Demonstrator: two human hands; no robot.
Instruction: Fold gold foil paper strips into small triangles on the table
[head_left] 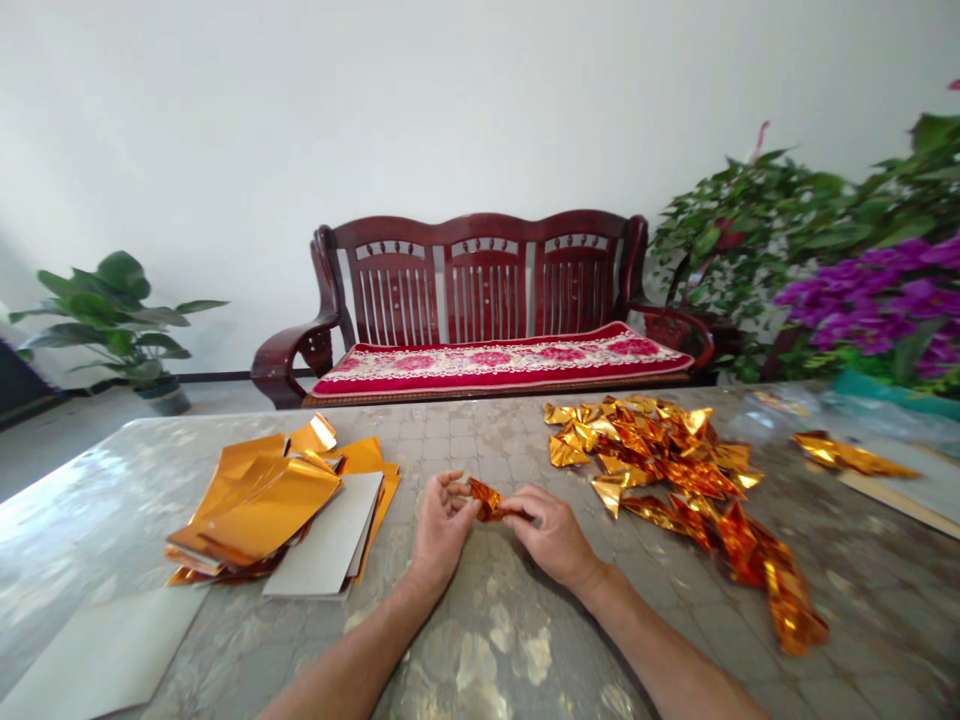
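Observation:
Between my hands, over the middle of the table, is a small folded piece of shiny orange-gold foil paper (pixel 487 499). My left hand (pixel 442 520) pinches its left end, thumb against fingers. At the right end, my right hand (pixel 551 530) grips it between thumb and forefinger. To the left lies a loose stack of orange-gold foil sheets (pixel 262 505), some with the pale back side (pixel 326 540) up. A heap of folded foil pieces (pixel 660 445) spreads to the right, trailing toward the near right.
A patterned grey table (pixel 480 650) fills the foreground. One pale sheet (pixel 105 650) lies at the near left. Clear plastic (pixel 780 405) and a further foil piece (pixel 855 457) lie at the right. Beyond are a wooden bench (pixel 484 270), a potted plant (pixel 124 315) and purple flowers (pixel 885 290).

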